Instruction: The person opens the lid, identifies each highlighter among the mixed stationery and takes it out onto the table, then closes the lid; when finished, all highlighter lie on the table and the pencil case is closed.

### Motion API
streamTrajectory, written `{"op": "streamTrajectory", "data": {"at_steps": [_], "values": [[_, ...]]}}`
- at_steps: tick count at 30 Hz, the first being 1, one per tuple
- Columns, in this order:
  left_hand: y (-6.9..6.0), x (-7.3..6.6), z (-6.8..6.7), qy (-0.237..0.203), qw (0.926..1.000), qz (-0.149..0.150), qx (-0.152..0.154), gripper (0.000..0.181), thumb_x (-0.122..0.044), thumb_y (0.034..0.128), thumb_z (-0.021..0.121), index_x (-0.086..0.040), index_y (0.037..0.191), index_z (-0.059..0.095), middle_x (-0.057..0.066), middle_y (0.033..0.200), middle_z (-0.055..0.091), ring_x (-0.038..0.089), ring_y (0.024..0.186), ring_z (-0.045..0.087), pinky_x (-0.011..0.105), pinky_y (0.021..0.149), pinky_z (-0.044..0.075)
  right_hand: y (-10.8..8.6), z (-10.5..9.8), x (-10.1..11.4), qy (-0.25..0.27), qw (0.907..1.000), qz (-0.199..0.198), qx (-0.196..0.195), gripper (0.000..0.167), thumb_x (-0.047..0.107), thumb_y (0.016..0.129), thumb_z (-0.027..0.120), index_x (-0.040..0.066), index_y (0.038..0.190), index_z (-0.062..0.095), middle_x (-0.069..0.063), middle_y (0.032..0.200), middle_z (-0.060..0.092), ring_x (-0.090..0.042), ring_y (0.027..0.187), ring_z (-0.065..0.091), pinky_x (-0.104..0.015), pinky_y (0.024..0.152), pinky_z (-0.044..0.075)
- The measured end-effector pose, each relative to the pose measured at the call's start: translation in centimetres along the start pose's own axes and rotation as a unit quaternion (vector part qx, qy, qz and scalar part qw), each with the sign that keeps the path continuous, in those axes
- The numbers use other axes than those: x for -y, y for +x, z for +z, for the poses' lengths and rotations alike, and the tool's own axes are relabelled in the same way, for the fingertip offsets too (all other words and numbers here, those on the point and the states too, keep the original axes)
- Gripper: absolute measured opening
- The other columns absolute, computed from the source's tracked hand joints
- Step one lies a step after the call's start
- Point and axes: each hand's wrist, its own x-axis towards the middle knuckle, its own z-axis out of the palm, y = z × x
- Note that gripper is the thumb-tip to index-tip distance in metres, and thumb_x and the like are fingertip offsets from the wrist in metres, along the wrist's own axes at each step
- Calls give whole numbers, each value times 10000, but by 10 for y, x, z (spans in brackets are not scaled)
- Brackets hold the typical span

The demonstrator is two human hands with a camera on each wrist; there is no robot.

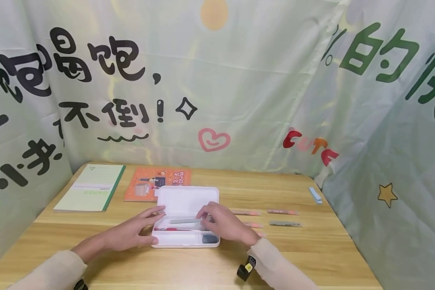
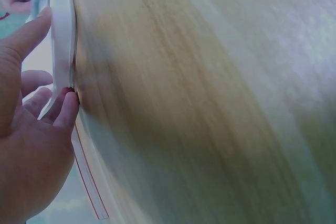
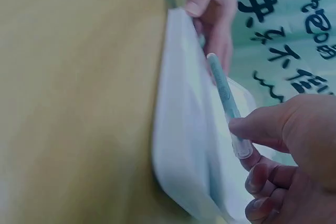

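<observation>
A white pencil case [image 1: 177, 240] lies with its lid [image 1: 188, 199] raised toward the back of the table. My right hand [image 1: 222, 221] pinches a grey-green pen [image 1: 183, 221] between thumb and fingers, held above the case; its pale end and tip show in the right wrist view, where the pen [image 3: 226, 95] stands slanted. Inside the case lies a red pen [image 1: 168, 229], and a dark grey item [image 1: 210, 239] sits at the front right. At the case's left end my left hand [image 1: 125, 233] grips it, thumb at the front corner and fingers near the hinge.
Several pens lie right of the case, among them a grey pen [image 1: 285, 223] and a reddish pen [image 1: 282, 212]. A light-blue strip [image 1: 315, 195] is near the right edge. Behind left are a green-spined notebook [image 1: 88, 191] and an orange book [image 1: 139, 183]. Printed curtains surround the table.
</observation>
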Motion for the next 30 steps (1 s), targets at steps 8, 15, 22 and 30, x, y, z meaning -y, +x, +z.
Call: {"op": "streamTrajectory", "data": {"at_steps": [8, 15, 22, 30], "values": [[0, -2, -1, -38, 10000, -68, 24, 850, -514, 1033, 722, -95, 1694, 391, 76, 1816, 243, 428, 1639, 280, 345, 1287, 348, -26, -37, -23, 541, 9962, 268, -628, 134, 130, 1053, 705, 134, 1166, 778, 17, 1063, 672, -93, 802, 500, -253, 707, 443], [1, -2, 0, -19, 9999, -118, 59, 849, -522, 1036, 715, -110, 1700, 383, 67, 1820, 231, 426, 1645, 268, 421, 1294, 350, -61, -62, -57, 720, 9946, 254, -701, 138, 161, 1085, 686, 138, 1188, 775, 10, 1036, 659, -97, 804, 515, -242, 688, 458], [0, 1, 0, 8, 10000, -79, 47, 849, -525, 1035, 715, -108, 1698, 387, 76, 1821, 228, 441, 1644, 268, 397, 1292, 353, -104, -86, -85, 867, 9904, 322, -1027, 154, 113, 1083, 672, 72, 1202, 762, -41, 1046, 649, -91, 745, 484, -256, 634, 454], [0, 3, 0, 20, 10000, 16, 11, 850, -525, 1034, 717, -92, 1691, 396, 82, 1817, 238, 444, 1638, 277, 328, 1276, 355, -155, -108, -107, 767, 9841, 594, -1487, 158, 76, 1073, 679, 134, 1185, 774, -64, 1045, 671, -97, 707, 489, -266, 607, 456]]}}
